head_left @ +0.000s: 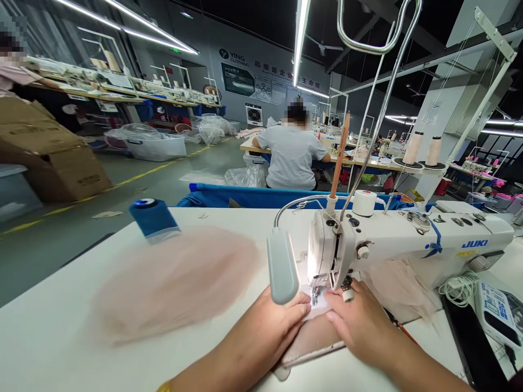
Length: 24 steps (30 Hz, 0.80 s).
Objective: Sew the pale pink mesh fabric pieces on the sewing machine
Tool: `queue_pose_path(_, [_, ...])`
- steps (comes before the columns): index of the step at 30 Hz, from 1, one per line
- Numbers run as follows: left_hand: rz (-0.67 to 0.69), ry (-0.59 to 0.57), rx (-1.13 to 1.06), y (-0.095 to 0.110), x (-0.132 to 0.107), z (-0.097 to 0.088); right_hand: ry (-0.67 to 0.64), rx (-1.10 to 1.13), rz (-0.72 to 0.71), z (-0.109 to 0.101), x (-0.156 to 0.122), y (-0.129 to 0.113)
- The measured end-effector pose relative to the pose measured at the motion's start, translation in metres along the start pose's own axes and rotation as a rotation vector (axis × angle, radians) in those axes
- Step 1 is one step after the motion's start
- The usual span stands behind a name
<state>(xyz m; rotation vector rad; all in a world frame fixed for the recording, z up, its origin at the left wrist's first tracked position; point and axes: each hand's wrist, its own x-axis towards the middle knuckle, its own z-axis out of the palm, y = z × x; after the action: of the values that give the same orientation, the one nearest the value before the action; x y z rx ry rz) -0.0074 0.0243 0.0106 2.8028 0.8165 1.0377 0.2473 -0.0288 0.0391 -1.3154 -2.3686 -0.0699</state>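
Note:
A white sewing machine (392,239) stands before me, its presser foot and needle area lit. A pale pink piece of fabric (312,340) lies under the foot and over the machine bed. On its left side, my left hand (275,321) has its fingers closed on the fabric beside the foot. From the other side, my right hand (363,321) holds the cloth with thumb and forefinger near the foot. A grey lamp head (283,267) hides part of my left hand. More sheer pink fabric (175,283) is spread on the table at left.
A blue thread cone (153,218) stands at the table's far left. At right are a coiled white cable (460,288), a black phone-like slab (474,343) and a white control box (498,313). Ahead, a person in a grey shirt (290,155) sits at another table.

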Motion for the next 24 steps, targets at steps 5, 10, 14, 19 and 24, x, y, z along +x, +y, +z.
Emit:
queue_pose_path(5, [-0.134, -0.053, 0.103, -0.015, -0.013, 0.004, 0.026, 0.022, 0.006, -0.002, 0.001, 0.001])
queue_pose_path(10, [-0.190, -0.083, 0.254, -0.005, -0.008, -0.001, 0.141, 0.103, -0.134, -0.007, -0.003, 0.002])
queue_pose_path(14, [-0.105, -0.124, 0.136, 0.025, 0.002, -0.023, 0.253, 0.277, -0.344, -0.012, -0.005, -0.007])
queue_pose_path(19, [-0.140, -0.394, -0.189, 0.047, 0.012, -0.055, 0.043, 0.230, -0.328, -0.011, -0.003, -0.012])
queue_pose_path(24, [-0.184, -0.274, -0.228, 0.035, 0.013, -0.050, -0.090, -0.013, -0.201, -0.008, -0.005, 0.001])
